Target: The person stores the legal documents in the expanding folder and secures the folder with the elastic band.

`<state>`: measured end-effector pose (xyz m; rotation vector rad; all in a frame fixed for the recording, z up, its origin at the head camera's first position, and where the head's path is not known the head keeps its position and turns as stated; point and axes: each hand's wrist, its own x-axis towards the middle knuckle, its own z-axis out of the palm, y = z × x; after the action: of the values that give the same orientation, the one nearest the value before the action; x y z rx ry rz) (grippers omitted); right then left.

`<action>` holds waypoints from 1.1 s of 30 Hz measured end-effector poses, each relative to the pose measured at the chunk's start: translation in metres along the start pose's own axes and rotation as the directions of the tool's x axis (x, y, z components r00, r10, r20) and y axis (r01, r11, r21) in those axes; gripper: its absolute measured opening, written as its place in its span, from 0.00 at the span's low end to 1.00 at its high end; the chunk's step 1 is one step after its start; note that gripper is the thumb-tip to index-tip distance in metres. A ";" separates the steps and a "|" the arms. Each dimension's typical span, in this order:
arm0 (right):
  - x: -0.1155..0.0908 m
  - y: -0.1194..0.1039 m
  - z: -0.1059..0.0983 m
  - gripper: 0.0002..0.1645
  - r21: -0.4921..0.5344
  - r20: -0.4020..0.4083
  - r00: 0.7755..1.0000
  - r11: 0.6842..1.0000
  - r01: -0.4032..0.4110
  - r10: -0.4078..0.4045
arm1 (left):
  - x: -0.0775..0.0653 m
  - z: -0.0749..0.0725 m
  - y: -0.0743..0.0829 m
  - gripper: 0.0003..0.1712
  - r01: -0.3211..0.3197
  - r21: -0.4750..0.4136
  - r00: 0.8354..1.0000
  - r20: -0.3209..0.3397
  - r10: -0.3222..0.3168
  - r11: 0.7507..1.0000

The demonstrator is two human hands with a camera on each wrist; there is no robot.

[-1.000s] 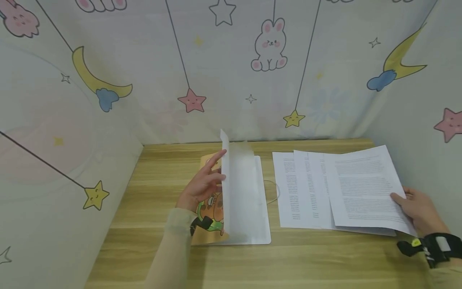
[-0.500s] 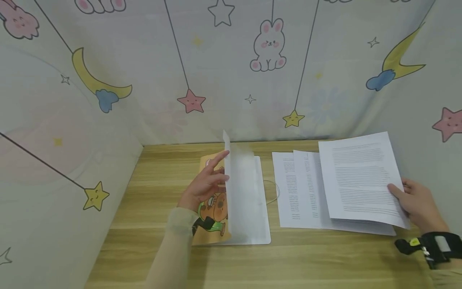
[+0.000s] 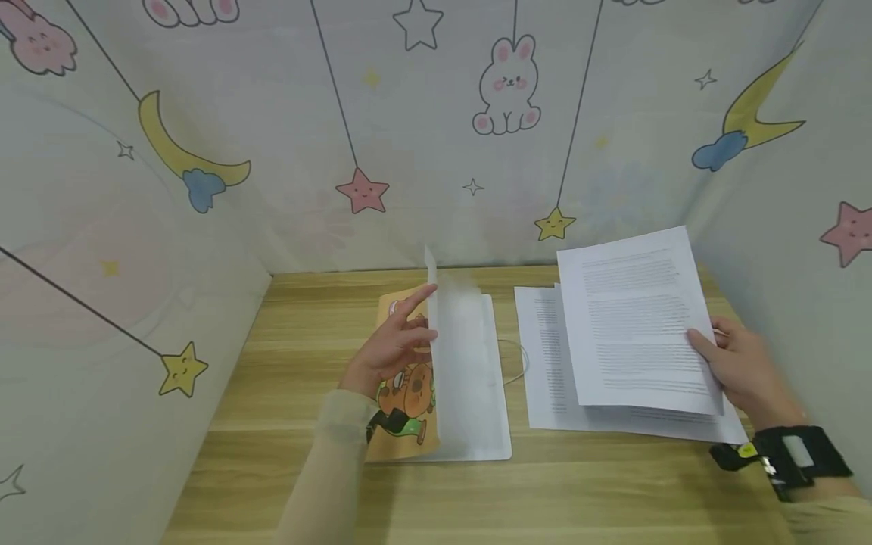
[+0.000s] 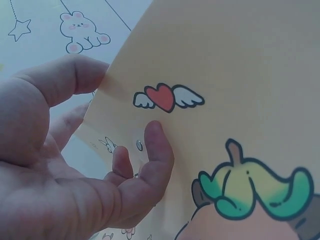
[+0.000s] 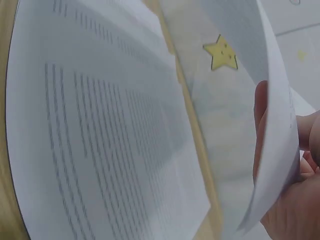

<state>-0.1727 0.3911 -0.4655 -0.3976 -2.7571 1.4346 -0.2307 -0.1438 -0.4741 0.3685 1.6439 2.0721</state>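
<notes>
A folder (image 3: 470,378) with a white inside and an orange cartoon cover (image 3: 402,401) lies on the table, its cover raised nearly upright. My left hand (image 3: 391,348) holds that cover at its free edge; in the left wrist view, some fingers (image 4: 157,145) bend in front of the printed side and others reach the edge. My right hand (image 3: 742,371) pinches a printed paper sheet (image 3: 640,325) by its right side, thumb in front. The sheet tilts above other printed sheets (image 3: 541,363) spread on the table. In the right wrist view the held paper (image 5: 275,155) curves between thumb and fingers.
A thin elastic cord (image 3: 524,363) loops out from the folder's right side towards the papers. The wooden table (image 3: 477,499) ends at a cloth backdrop (image 3: 436,136) printed with stars, moons and rabbits, close behind the folder.
My right hand has lifted the printed sheet and carried it left towards the folder, over the other papers. The raised cover and my left hand have shifted slightly right.
</notes>
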 end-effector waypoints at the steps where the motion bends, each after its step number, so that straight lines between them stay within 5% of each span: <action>1: 0.000 -0.005 0.003 0.39 0.006 0.001 1.000 1.000 0.004 -0.005 | 0.000 0.000 0.000 0.49 0.002 0.001 1.000 -0.001 -0.002 1.000; 13: -0.008 -0.056 0.030 0.39 -0.010 0.050 0.991 0.992 0.122 -0.122 | 0.000 0.006 0.005 0.47 0.021 0.013 1.000 -0.015 -0.021 1.000; 33: -0.015 -0.096 0.076 0.32 0.074 0.188 0.957 0.975 0.210 -0.221 | 0.002 0.011 0.004 0.47 0.056 0.034 0.997 -0.053 -0.054 0.998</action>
<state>-0.1884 0.2738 -0.4309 0.0490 -2.7911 1.5624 -0.2280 -0.1347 -0.4675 0.2805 1.7032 2.0307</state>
